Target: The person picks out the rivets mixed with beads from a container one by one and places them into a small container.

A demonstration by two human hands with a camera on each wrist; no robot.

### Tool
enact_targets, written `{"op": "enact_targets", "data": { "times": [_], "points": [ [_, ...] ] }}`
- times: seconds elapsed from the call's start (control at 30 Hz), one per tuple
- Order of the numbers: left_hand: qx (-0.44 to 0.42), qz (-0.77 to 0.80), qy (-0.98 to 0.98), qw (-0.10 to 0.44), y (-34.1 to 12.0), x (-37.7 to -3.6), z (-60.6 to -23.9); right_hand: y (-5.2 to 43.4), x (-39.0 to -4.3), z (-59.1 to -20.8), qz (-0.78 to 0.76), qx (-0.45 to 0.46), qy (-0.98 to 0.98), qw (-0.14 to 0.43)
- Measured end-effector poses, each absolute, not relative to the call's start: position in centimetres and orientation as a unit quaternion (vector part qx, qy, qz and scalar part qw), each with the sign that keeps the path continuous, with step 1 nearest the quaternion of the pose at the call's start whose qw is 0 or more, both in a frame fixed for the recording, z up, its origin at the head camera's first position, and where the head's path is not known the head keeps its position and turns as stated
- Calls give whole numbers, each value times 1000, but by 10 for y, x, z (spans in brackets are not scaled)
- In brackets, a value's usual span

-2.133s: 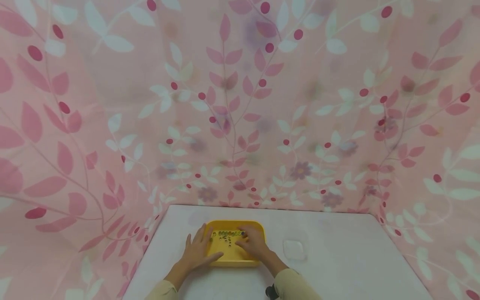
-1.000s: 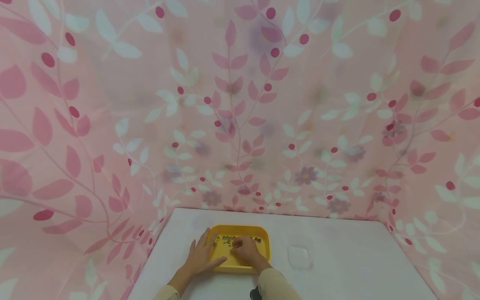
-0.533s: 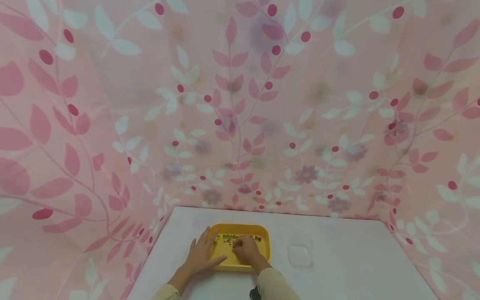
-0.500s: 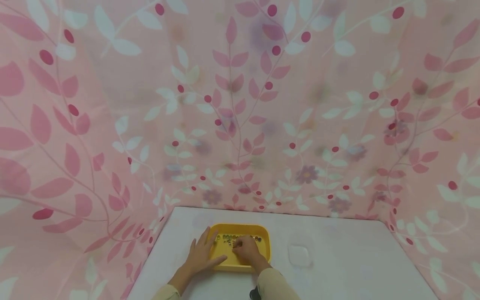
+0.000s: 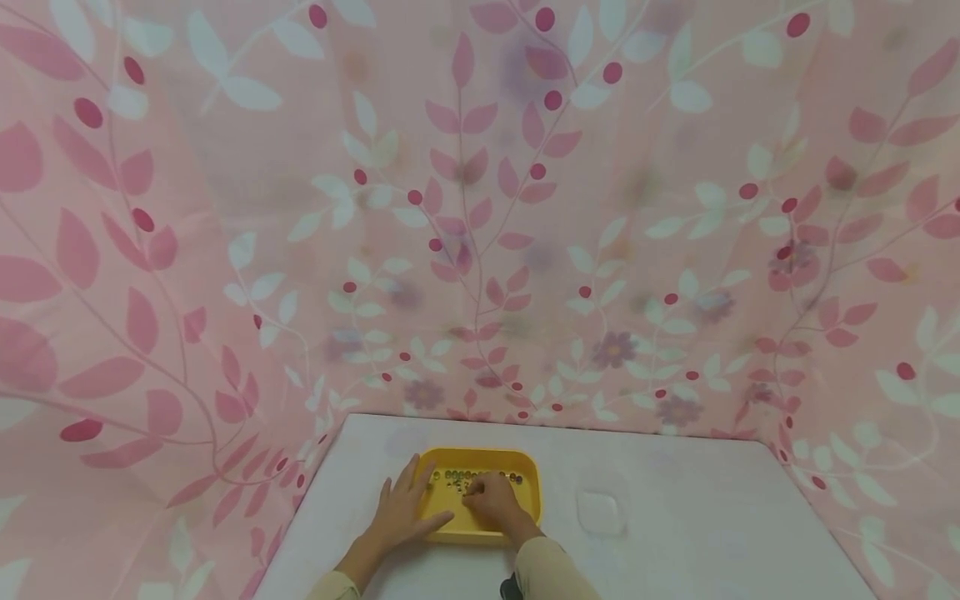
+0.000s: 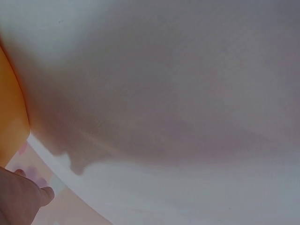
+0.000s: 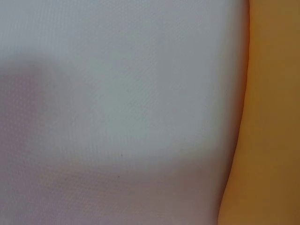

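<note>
A shallow yellow tray [image 5: 517,461] lies on the table. Along its far side runs a row of small, round, glassy pieces like marbles [image 5: 461,475], with a cluster of smaller shiny beads [image 5: 452,486] just in front. My left hand [image 5: 399,510] rests spread at the tray's left side, fingers straight on the rim and thumb reaching over the near left part. Inside the tray my right hand [image 5: 491,500] has its fingers curled, thumb and fingertips together beside the bead cluster. It covers part of the row, and I cannot tell whether a bead is between the fingertips.
To the right of the tray a clear, square plastic lid or dish [image 5: 600,512] lies on the white table [image 5: 697,508]. Flowered pink cloth [image 5: 480,250] hangs behind and along both sides. A black object [image 5: 511,587] shows beside the right sleeve.
The right hand moved from the right end of the row to the front of the bead cluster, its fingers drawing together; over the last second it barely moves. The left hand stays at the tray.
</note>
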State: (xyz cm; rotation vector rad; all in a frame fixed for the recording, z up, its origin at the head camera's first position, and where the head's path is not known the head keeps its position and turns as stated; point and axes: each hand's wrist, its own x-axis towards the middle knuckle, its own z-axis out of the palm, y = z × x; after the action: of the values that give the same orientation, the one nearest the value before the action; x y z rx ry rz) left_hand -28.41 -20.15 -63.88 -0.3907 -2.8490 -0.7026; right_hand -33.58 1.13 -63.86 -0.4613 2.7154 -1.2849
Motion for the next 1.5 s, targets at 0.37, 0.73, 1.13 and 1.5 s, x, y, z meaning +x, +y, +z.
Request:
{"op": "enact_targets", "data": {
  "times": [0.37, 0.73, 1.13, 1.5],
  "points": [
    [-126, -242, -957, 95, -200, -284, -639, 11, -334, -634, -414, -145, 896, 73],
    [-119, -250, -957, 84, -200, -287, -642, 11, -334, -635, -406, -120, 899, 110],
    [-131, -247, -954, 112, -202, -285, -645, 13, -333, -640, -415, -123, 897, 86],
    [-133, -230, -957, 119, -200, -282, -641, 13, -329, -637, -411, -129, 900, 70]
  ]
}}
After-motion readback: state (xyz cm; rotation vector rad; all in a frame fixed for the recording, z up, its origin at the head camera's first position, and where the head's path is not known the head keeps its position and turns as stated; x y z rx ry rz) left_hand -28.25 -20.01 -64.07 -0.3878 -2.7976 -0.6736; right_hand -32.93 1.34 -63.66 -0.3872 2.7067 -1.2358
